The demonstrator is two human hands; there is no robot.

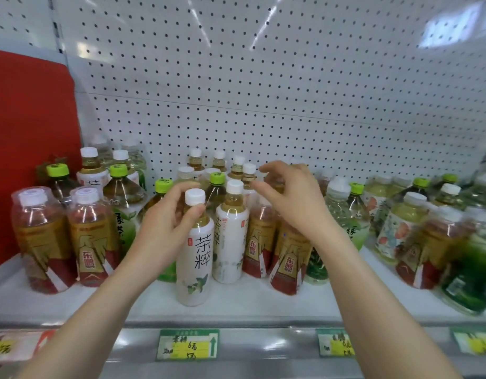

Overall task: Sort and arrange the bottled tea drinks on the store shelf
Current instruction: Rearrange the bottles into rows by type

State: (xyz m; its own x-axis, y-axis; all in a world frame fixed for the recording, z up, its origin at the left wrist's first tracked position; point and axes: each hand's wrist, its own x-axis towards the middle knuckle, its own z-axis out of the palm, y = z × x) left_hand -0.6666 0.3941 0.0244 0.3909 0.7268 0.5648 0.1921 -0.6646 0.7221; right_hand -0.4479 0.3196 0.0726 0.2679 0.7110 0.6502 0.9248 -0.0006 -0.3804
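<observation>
A white-labelled tea bottle (194, 255) with a white cap stands at the shelf's front centre. My left hand (170, 222) grips its neck just under the cap. A second white-labelled bottle (228, 236) stands right behind it. My right hand (288, 195) hovers with fingers apart above the red-and-gold bottles (289, 258) at centre right, holding nothing. Green-capped green tea bottles (217, 187) stand further back among the rest.
Two red-and-gold bottles (91, 239) stand at front left, with a red panel (31, 138) behind them. More mixed bottles (400, 220) crowd the right. A white pegboard (263, 91) backs the shelf (250, 305). Price tags (187, 344) line the shelf's front edge.
</observation>
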